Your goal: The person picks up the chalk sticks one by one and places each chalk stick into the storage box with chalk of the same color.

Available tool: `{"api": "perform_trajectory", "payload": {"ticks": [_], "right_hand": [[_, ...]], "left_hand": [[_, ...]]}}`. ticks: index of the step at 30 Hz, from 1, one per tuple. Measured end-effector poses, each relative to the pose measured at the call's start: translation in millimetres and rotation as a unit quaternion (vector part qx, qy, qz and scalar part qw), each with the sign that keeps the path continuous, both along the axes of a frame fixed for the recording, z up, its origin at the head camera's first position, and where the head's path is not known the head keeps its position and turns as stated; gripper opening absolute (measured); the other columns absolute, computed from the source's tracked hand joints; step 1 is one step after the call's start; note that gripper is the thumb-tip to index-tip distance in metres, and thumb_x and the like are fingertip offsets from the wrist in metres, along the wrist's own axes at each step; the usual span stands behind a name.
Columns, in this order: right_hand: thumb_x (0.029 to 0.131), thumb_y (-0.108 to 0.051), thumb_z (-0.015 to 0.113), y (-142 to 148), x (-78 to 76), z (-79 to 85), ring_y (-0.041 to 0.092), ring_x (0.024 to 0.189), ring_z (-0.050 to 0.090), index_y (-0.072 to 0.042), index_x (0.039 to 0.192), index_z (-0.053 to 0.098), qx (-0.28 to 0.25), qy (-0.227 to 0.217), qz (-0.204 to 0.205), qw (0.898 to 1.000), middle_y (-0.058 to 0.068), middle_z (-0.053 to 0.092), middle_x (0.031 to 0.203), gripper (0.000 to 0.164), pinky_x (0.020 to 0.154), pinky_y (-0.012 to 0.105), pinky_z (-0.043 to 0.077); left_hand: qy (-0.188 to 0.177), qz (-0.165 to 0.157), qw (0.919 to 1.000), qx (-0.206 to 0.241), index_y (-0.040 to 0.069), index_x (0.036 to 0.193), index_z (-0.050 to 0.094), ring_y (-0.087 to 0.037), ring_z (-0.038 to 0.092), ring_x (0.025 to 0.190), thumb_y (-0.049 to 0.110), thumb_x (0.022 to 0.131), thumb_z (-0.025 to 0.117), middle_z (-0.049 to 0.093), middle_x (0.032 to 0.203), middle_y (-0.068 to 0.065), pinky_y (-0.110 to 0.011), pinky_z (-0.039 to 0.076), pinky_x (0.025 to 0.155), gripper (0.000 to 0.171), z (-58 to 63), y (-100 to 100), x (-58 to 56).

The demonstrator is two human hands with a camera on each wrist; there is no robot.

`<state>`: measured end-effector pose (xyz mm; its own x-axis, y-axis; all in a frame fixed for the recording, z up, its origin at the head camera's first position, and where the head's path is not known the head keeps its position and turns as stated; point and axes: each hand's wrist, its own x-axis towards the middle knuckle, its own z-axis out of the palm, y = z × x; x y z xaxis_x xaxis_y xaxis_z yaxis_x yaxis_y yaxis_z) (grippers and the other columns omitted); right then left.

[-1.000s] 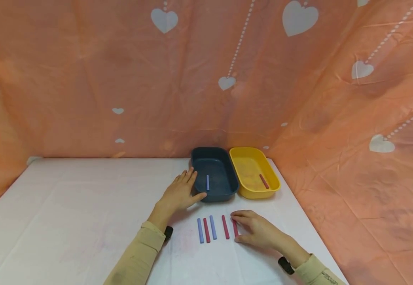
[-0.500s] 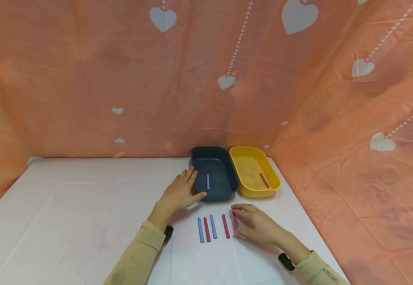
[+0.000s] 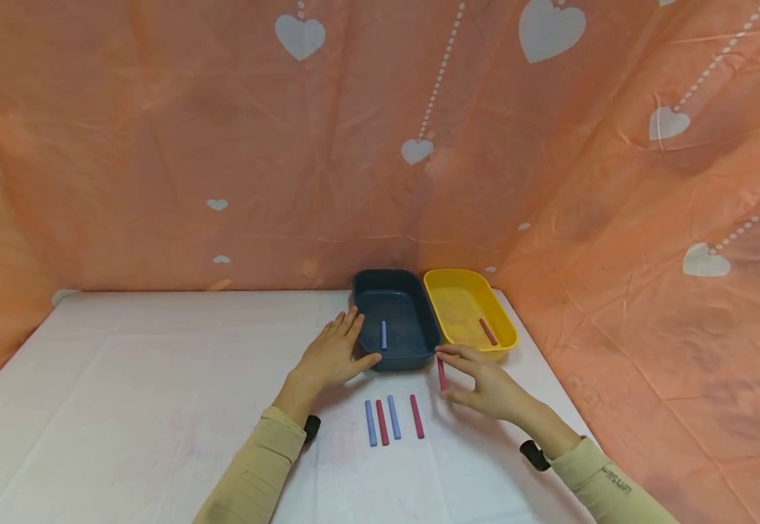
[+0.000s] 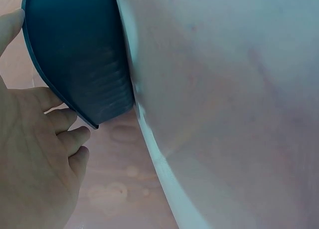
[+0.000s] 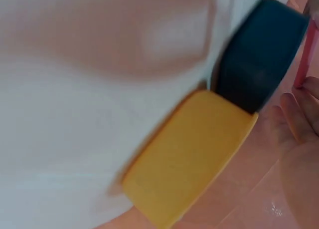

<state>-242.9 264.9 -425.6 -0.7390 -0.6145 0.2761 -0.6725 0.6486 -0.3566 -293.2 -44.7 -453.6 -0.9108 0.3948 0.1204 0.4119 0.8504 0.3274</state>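
Note:
My right hand (image 3: 493, 384) pinches a red chalk stick (image 3: 442, 375) by its ends, between thumb and fingertips, above the table just in front of the trays. The right wrist view catches the same chalk (image 5: 306, 54) at its right edge. My left hand (image 3: 329, 358) rests on the dark blue tray (image 3: 401, 309), fingers extended along its left rim and thumb at the near rim. A blue chalk stick (image 3: 384, 335) lies in that tray. Beside it, the yellow tray (image 3: 456, 306) contains a red chalk stick (image 3: 488, 332); my right fingers overlap its near corner.
On the white table (image 3: 157, 393), a row in front of the trays has a blue chalk stick (image 3: 371, 423), a red one (image 3: 382, 422), another blue one (image 3: 394, 417) and another red one (image 3: 417, 416). An orange curtain (image 3: 255, 145) with hearts encloses the back and sides.
My right hand has picked up the rightmost red chalk stick from the row and carried it forward toward the trays. My left hand has stayed at the dark blue tray.

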Motion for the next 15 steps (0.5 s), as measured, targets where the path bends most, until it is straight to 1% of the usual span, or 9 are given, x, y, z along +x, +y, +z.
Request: {"api": "perform_trajectory", "payload": {"ticks": [3, 4, 5, 7, 10, 12, 15], "right_hand": [[0.077, -0.028, 0.079, 4, -9.2, 3.6, 0.022, 0.125, 0.048, -0.009, 0.134, 0.054, -0.005, 0.019, 0.002, 1.000, 0.003, 0.050, 0.138, 0.065, 0.099, 0.044, 0.043], [0.077, -0.028, 0.080, 5, -12.5, 5.1, 0.022, 0.125, 0.047, -0.009, 0.134, 0.055, -0.004, 0.024, 0.002, 1.000, 0.003, 0.050, 0.138, 0.064, 0.103, 0.045, 0.039], [0.077, -0.027, 0.080, 6, -15.7, 6.7, 0.022, 0.126, 0.047, -0.009, 0.134, 0.055, -0.006, 0.026, 0.002, 1.000, 0.003, 0.050, 0.137, 0.064, 0.105, 0.046, 0.038], [0.077, -0.025, 0.080, 8, -22.4, 9.0, 0.024, 0.126, 0.046, -0.007, 0.133, 0.055, -0.013, 0.026, 0.003, 1.000, 0.005, 0.050, 0.137, 0.064, 0.110, 0.050, 0.028], [0.076, -0.022, 0.081, 12, -32.8, 11.3, 0.028, 0.127, 0.045, -0.003, 0.132, 0.055, -0.024, 0.020, 0.005, 1.000, 0.008, 0.050, 0.137, 0.065, 0.112, 0.057, 0.016], [0.076, -0.020, 0.081, 16, -39.6, 10.7, 0.029, 0.127, 0.045, -0.002, 0.133, 0.054, -0.029, 0.012, 0.003, 0.999, 0.009, 0.050, 0.137, 0.065, 0.111, 0.057, 0.019], [0.077, -0.020, 0.080, 21, -49.5, 10.0, 0.028, 0.127, 0.044, -0.004, 0.135, 0.053, -0.030, -0.003, -0.003, 1.000, 0.008, 0.048, 0.139, 0.066, 0.108, 0.053, 0.030]], "left_hand": [[0.001, 0.000, 1.0000, 0.000, 0.008, 0.152, 0.019, -0.030, 0.013, 0.145, 0.071, 0.086, 0.043, 0.010, 0.159, -0.010, -0.043, 0.015, 0.116, 0.094, -0.6, 0, 0.3], [0.001, 0.001, 1.0000, 0.000, 0.008, 0.152, 0.019, -0.030, 0.013, 0.145, 0.071, 0.086, 0.043, 0.010, 0.159, -0.010, -0.043, 0.015, 0.116, 0.094, -0.8, 0, 0.2], [0.001, 0.002, 1.0000, 0.002, 0.008, 0.152, 0.020, -0.030, 0.013, 0.145, 0.071, 0.085, 0.044, 0.010, 0.159, -0.010, -0.043, 0.015, 0.116, 0.094, -1.0, 0, 0.1], [0.001, 0.003, 1.0000, 0.002, 0.008, 0.152, 0.019, -0.029, 0.013, 0.145, 0.071, 0.085, 0.044, 0.010, 0.159, -0.009, -0.043, 0.015, 0.116, 0.094, -1.5, 0, 0.0], [-0.001, 0.003, 1.0000, 0.004, 0.009, 0.152, 0.019, -0.029, 0.013, 0.145, 0.071, 0.085, 0.044, 0.010, 0.159, -0.009, -0.043, 0.014, 0.117, 0.094, -1.3, 1, 0.0], [-0.002, 0.003, 1.0000, 0.004, 0.009, 0.152, 0.019, -0.028, 0.012, 0.145, 0.071, 0.085, 0.044, 0.009, 0.159, -0.009, -0.043, 0.014, 0.117, 0.094, -0.7, 1, 0.5], [-0.005, 0.005, 1.0000, 0.004, 0.009, 0.152, 0.018, -0.028, 0.012, 0.145, 0.071, 0.085, 0.044, 0.009, 0.159, -0.008, -0.042, 0.014, 0.117, 0.094, 0.7, 1, 1.6]]}}
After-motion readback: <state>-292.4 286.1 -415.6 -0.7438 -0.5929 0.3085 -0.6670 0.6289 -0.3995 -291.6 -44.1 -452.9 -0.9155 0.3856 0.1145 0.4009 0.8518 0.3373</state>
